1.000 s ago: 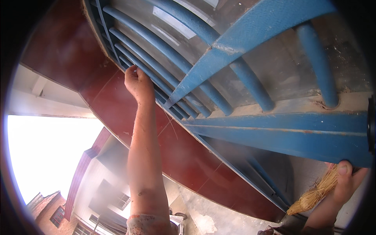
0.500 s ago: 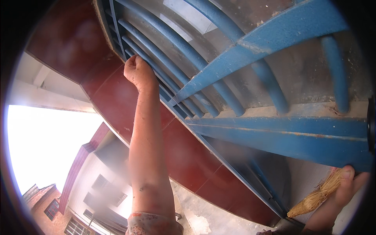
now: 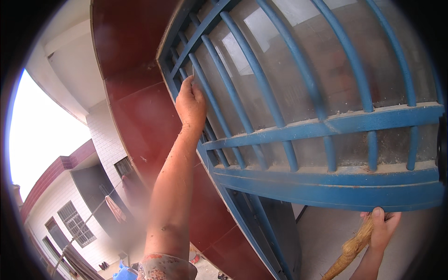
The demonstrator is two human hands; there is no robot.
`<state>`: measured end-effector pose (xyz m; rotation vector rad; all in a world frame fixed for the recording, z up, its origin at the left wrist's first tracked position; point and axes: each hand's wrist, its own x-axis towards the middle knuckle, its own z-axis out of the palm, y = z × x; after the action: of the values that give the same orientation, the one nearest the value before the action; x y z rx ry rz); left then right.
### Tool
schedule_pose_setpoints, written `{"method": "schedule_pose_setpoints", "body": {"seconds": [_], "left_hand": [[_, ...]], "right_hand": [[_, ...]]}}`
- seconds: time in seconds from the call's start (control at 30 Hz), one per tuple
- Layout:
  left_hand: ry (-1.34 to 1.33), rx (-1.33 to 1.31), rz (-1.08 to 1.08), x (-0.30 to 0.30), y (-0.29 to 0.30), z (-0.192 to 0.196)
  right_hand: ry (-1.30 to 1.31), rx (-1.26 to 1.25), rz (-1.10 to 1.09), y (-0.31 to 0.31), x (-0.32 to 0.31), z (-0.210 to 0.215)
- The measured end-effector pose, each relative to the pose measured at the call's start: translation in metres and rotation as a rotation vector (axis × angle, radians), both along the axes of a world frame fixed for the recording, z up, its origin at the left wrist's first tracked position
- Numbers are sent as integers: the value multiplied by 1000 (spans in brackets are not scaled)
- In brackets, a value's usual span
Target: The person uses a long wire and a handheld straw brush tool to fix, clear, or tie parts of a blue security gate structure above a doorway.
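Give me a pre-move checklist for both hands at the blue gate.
1. Left hand on an upper bar of the blue metal gate: ok.
2. Left fingers fully closed round the bar: cannot tell.
3. Right hand at the gate's lower rail: ok.
4. Straw broom in right hand: ok.
5. Right fingers clear of pinch under the rail: not ok, thumb touches it.
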<state>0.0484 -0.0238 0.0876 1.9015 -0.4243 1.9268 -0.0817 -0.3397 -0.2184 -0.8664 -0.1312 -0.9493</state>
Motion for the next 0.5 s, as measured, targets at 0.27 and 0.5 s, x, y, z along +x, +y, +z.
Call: {"method": "schedule_pose_setpoints", "body": {"seconds": [0.27, 0.5], "left_hand": [[221, -487, -520, 15, -13, 16], [-29, -399, -541, 23, -17, 14]], "right_hand": [[-7, -112, 33, -6, -7, 9], [-8, -167, 45, -6, -11, 13]]}}
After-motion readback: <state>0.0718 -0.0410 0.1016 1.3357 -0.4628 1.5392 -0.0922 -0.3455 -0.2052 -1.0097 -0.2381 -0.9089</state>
